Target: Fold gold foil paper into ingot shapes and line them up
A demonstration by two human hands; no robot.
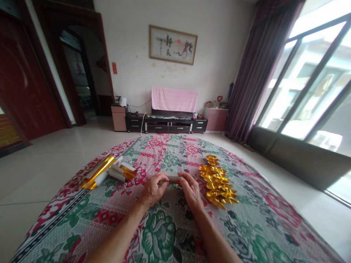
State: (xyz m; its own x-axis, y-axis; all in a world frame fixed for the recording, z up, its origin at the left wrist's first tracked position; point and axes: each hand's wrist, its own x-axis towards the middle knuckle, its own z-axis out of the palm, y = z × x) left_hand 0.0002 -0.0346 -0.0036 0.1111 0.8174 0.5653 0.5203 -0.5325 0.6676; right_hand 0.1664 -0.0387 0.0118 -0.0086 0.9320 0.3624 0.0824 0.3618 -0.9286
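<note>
Between left hand (153, 189) and right hand (192, 191), closed fingers (162, 176) pinch a pale strip (173, 178), its ends hidden.

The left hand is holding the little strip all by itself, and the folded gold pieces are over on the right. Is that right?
Not quite: it isn't the left hand alone. The head view shows the right hand holding the strip too, at its other end. The gold pieces are on the right, as you said.

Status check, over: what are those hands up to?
Both hands, left and right, pinch a folded strip. Gold pieces right, foil sheets left. Nothing between the hands and strip.
</note>
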